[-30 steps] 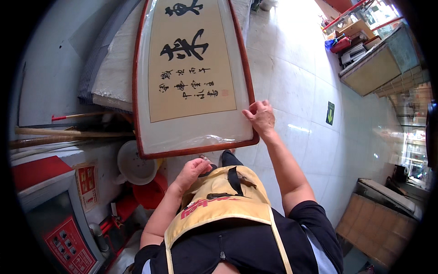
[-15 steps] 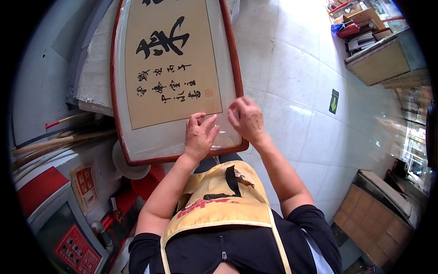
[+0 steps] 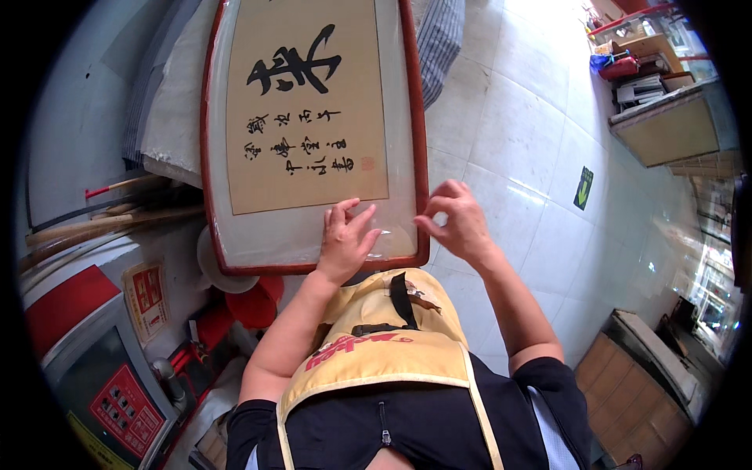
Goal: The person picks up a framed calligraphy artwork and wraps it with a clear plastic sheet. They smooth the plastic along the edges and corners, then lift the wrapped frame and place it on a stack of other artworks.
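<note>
A large framed calligraphy panel [image 3: 313,184] with a reddish-brown wooden frame [image 3: 420,149] extends away from my apron. Black brush characters stand on its tan paper, inside a pale border. Glints and wrinkles at the near right corner look like clear film over the surface. My left hand [image 3: 343,244] rests over the near border, fingers spread and slightly bent, holding nothing visible. Just outside the frame's right edge, my right hand [image 3: 460,223] is curled, its thumb and forefinger meeting in a pinch. Whatever lies between those fingertips is too small or too clear to make out.
A pale padded slab [image 3: 176,125] and long wooden poles [image 3: 117,223] lie left of the frame. Below them are a red bucket [image 3: 257,304] and a red-topped cabinet [image 3: 74,309]. White floor tiles [image 3: 513,117] stretch right, toward a brown box-like cabinet [image 3: 627,392].
My right hand has shifted right, off the frame's edge, and its fingers have curled into a pinch. My left hand stays on the near border. The whole view has shifted slightly.
</note>
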{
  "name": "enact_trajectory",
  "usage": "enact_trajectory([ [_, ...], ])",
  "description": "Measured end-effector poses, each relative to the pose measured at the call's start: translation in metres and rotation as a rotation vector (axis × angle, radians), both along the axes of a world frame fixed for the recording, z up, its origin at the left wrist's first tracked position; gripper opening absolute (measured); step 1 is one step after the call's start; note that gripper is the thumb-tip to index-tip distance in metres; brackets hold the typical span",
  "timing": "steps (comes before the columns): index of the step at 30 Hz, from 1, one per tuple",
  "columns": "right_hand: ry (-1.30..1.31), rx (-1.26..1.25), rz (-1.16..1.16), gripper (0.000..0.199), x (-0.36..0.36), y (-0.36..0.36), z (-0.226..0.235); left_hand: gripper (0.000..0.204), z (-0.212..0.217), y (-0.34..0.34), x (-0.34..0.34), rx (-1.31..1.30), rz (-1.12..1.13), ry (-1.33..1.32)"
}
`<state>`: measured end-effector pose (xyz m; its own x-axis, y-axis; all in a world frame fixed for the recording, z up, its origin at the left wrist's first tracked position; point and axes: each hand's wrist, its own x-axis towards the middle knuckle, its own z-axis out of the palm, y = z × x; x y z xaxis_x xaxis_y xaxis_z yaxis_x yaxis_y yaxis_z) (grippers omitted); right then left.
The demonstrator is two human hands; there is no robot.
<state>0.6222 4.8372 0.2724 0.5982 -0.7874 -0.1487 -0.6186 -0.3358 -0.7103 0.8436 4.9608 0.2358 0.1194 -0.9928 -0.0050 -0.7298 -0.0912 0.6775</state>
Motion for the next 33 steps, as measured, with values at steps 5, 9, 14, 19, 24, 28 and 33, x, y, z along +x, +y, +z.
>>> enact_trajectory([
  [5, -0.011, 0.090, -0.378, 0.030, -0.028, -0.008, -0.040, 0.016, 0.027, 0.044, 0.018, 0.187, 0.007, 0.442],
  [9, -0.235, 0.291, -0.552, 0.039, -0.026, 0.005, -0.101, 0.067, -0.002, 0.123, 0.028, 0.720, 0.313, 1.115],
  [14, -0.342, 0.654, -0.648, 0.061, 0.018, 0.047, -0.137, 0.095, -0.037, 0.141, 0.044, 0.243, 1.003, 1.651],
  [19, -0.583, 0.706, -0.719, 0.061, 0.024, 0.056, -0.107, 0.064, -0.063, 0.149, 0.038, -0.100, 1.191, 1.738],
  [24, -0.917, 0.962, -0.680, 0.059, 0.011, 0.064, -0.060, 0.049, 0.001, 0.142, 0.017, -0.330, 1.232, 1.475],
  [28, -0.936, 1.081, -0.626, 0.061, 0.007, 0.076, -0.053, 0.053, 0.018, 0.151, 0.000, -0.507, 1.208, 1.390],
  [33, -0.958, 1.040, -0.607, 0.061, 0.016, 0.096, -0.082, 0.056, 0.052, 0.145, -0.011, -0.630, 1.080, 0.929],
])
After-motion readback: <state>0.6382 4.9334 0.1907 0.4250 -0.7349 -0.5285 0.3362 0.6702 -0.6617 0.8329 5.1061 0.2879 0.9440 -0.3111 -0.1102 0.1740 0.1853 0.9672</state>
